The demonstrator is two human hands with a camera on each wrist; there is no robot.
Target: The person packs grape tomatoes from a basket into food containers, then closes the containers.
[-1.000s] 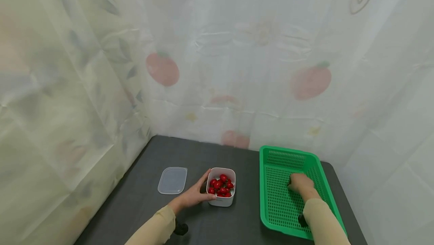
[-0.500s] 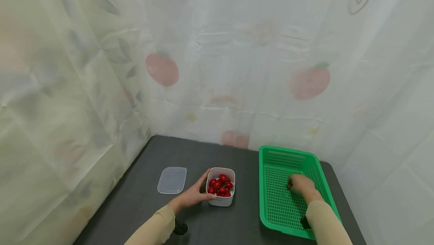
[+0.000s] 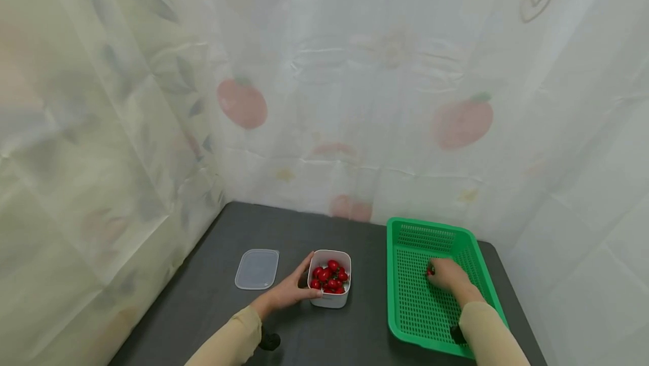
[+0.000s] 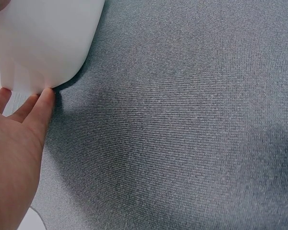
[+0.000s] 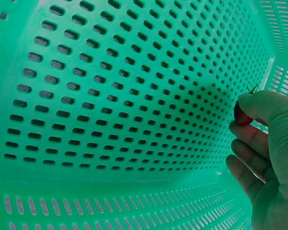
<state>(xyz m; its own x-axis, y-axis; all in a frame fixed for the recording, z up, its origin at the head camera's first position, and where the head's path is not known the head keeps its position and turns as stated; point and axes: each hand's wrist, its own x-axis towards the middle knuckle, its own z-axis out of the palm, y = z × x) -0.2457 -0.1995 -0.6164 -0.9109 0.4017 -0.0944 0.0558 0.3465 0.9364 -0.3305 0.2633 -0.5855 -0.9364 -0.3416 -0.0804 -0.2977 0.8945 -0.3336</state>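
Note:
My right hand (image 3: 448, 276) is inside the green basket (image 3: 392, 298), pinching a red cherry tomato (image 5: 241, 114) between thumb and forefinger. Green leafy bits of its stem show above the thumb in the right wrist view, while the other fingers curve loosely below. My left hand (image 3: 291, 291) grips a white square container (image 3: 330, 302) at its left side, thumb toward the near rim and fingers around the far side. Several cherry tomatoes (image 3: 325, 275) lie in that container. In the left wrist view, fingertips (image 4: 47, 96) press against its smooth white wall (image 4: 43, 38).
A translucent square lid (image 3: 257, 269) lies on the dark grey table (image 3: 304, 231), left of the container. Behind the table hangs a pale curtain (image 3: 329, 101) printed with fruit, and another (image 3: 101, 157) covers the left side. The basket's raised rim surrounds my right hand.
My right hand has shifted slightly left and raised a little inside the basket, and the cherry tomato now shows at its fingertips. The left hand and container stay in place.

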